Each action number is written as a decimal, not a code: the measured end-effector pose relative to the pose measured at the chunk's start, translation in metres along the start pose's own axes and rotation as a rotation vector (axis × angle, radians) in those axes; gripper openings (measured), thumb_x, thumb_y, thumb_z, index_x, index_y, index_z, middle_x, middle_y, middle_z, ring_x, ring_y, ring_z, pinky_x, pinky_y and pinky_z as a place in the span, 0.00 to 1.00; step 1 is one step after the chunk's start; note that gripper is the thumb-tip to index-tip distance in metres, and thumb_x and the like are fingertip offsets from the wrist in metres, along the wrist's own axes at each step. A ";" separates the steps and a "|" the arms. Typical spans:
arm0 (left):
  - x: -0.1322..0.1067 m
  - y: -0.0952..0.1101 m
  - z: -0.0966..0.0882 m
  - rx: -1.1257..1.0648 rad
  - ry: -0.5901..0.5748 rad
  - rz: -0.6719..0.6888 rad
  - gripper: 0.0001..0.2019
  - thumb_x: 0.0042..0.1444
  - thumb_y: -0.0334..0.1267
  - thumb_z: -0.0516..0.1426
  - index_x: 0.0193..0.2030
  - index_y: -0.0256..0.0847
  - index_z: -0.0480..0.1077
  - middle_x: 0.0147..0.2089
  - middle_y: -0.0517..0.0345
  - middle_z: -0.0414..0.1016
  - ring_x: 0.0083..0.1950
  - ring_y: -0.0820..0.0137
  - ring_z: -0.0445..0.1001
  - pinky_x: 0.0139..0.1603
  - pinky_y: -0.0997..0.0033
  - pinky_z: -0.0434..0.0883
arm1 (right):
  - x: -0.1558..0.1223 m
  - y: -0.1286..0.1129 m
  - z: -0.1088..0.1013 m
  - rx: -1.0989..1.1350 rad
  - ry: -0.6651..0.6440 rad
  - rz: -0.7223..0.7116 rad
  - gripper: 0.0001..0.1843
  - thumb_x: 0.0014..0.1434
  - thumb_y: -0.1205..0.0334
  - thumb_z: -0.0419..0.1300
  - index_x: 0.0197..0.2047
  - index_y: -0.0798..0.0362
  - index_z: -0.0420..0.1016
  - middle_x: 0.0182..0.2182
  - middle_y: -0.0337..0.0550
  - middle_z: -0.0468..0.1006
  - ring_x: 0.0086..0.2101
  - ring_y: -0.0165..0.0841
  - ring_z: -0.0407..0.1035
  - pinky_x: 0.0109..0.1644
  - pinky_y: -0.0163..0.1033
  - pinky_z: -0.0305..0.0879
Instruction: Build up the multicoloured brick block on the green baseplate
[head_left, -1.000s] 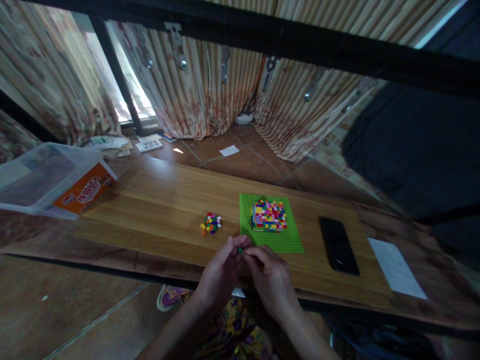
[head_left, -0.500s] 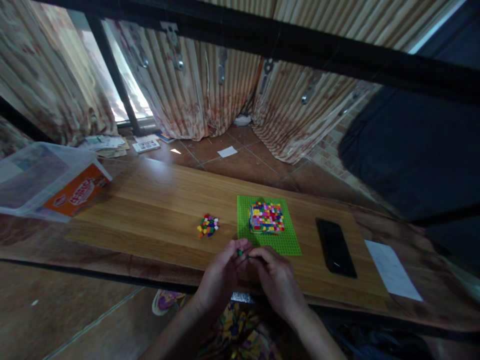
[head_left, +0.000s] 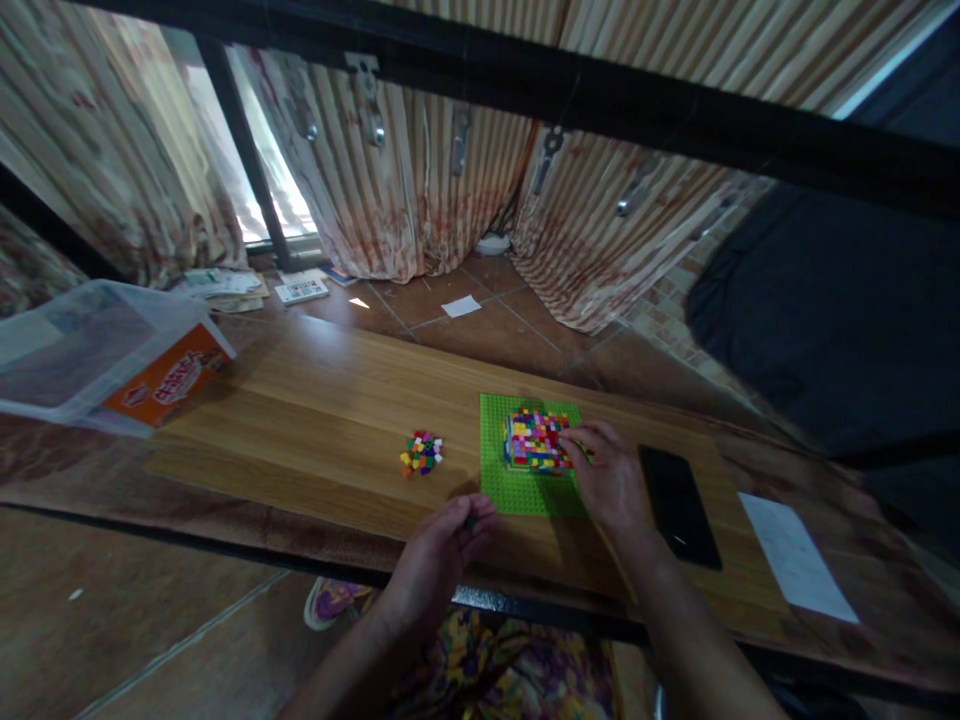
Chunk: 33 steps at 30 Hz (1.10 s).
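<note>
A green baseplate [head_left: 496,470] lies on the wooden table [head_left: 315,420] and carries a square block of many-coloured small bricks [head_left: 532,438]. My right hand [head_left: 609,478] reaches over the plate, its fingertips pinched together at the block's right edge; what they hold is too small to see. At the table's near edge my left hand [head_left: 442,555] is curled, pinching a small dark green piece [head_left: 470,521]. A little heap of loose coloured bricks [head_left: 422,452] sits left of the plate.
A black phone [head_left: 679,505] lies right of the baseplate, and a white sheet of paper [head_left: 796,556] further right. A clear plastic bin with an orange label [head_left: 112,355] stands at the far left. Curtains and a black bar rise behind the table.
My hands were together at the table's near edge. My right hand has moved forward and right to the brick block, while my left hand stayed at the edge.
</note>
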<state>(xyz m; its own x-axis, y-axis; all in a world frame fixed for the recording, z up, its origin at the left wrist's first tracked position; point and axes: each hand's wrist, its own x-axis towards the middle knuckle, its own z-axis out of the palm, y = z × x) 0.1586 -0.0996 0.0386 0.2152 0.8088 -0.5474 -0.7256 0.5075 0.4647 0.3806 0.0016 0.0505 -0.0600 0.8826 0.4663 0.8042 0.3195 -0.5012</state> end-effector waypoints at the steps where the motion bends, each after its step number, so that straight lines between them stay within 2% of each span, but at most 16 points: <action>1: 0.000 0.001 0.000 0.004 0.004 -0.002 0.14 0.54 0.44 0.62 0.42 0.35 0.76 0.46 0.48 0.77 0.50 0.64 0.75 0.58 0.64 0.67 | -0.001 0.000 0.000 0.002 -0.003 -0.008 0.17 0.63 0.50 0.55 0.34 0.49 0.80 0.36 0.45 0.75 0.38 0.37 0.71 0.44 0.44 0.67; 11: 0.004 -0.001 -0.003 0.015 0.011 -0.014 0.15 0.54 0.44 0.62 0.43 0.35 0.76 0.47 0.48 0.77 0.50 0.63 0.75 0.57 0.64 0.67 | -0.005 0.010 0.005 0.000 -0.002 -0.040 0.15 0.63 0.52 0.56 0.34 0.48 0.81 0.36 0.43 0.75 0.37 0.36 0.71 0.43 0.42 0.69; 15: 0.003 0.000 -0.002 0.016 0.022 -0.012 0.14 0.54 0.44 0.62 0.42 0.36 0.76 0.46 0.48 0.78 0.50 0.64 0.75 0.55 0.66 0.68 | -0.008 0.012 0.008 -0.073 0.021 -0.076 0.16 0.64 0.52 0.55 0.35 0.49 0.81 0.37 0.44 0.75 0.38 0.37 0.71 0.44 0.43 0.69; 22: 0.003 0.002 -0.003 0.021 0.031 -0.020 0.13 0.55 0.43 0.61 0.42 0.36 0.76 0.46 0.49 0.78 0.49 0.64 0.75 0.54 0.67 0.68 | -0.024 0.007 0.009 -0.188 0.062 -0.146 0.15 0.66 0.60 0.51 0.46 0.49 0.80 0.42 0.48 0.76 0.42 0.38 0.70 0.48 0.45 0.70; 33: 0.002 0.000 -0.004 0.030 0.007 -0.005 0.15 0.55 0.45 0.62 0.44 0.36 0.76 0.47 0.48 0.78 0.50 0.64 0.75 0.57 0.64 0.67 | -0.030 0.007 0.014 -0.221 0.042 -0.103 0.18 0.66 0.61 0.49 0.49 0.51 0.79 0.46 0.51 0.75 0.46 0.39 0.70 0.51 0.47 0.70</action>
<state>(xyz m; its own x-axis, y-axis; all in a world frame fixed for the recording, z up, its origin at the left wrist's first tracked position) 0.1563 -0.0998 0.0345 0.2137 0.8041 -0.5548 -0.7046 0.5202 0.4826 0.3799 -0.0178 0.0225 -0.1276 0.8328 0.5387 0.9052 0.3198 -0.2800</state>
